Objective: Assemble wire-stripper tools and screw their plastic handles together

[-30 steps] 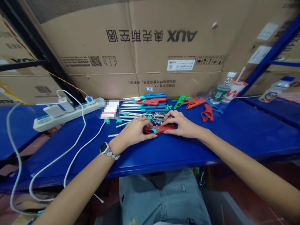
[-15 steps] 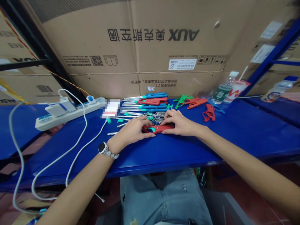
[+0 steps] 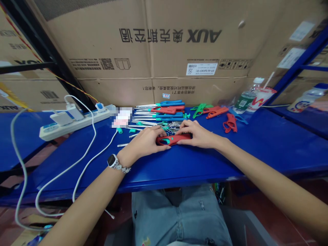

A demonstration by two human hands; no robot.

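Hardly anything has moved since the earlier frame: the left hand [image 3: 146, 141] and right hand [image 3: 201, 135], fingers partly curled, still pinch opposite ends of the red casing [image 3: 176, 139], on the person's side of the blue lighters [image 3: 170, 103].

A square-faced smartwatch with a black screen and white case [image 3: 112, 160] sits on the left wrist, on a silvery link bracelet strap [image 3: 122, 168] (rather jewel-like). The faded blue-grey denim trousers [image 3: 159, 218] have a frayed mark on one thigh and a yellowish patch.
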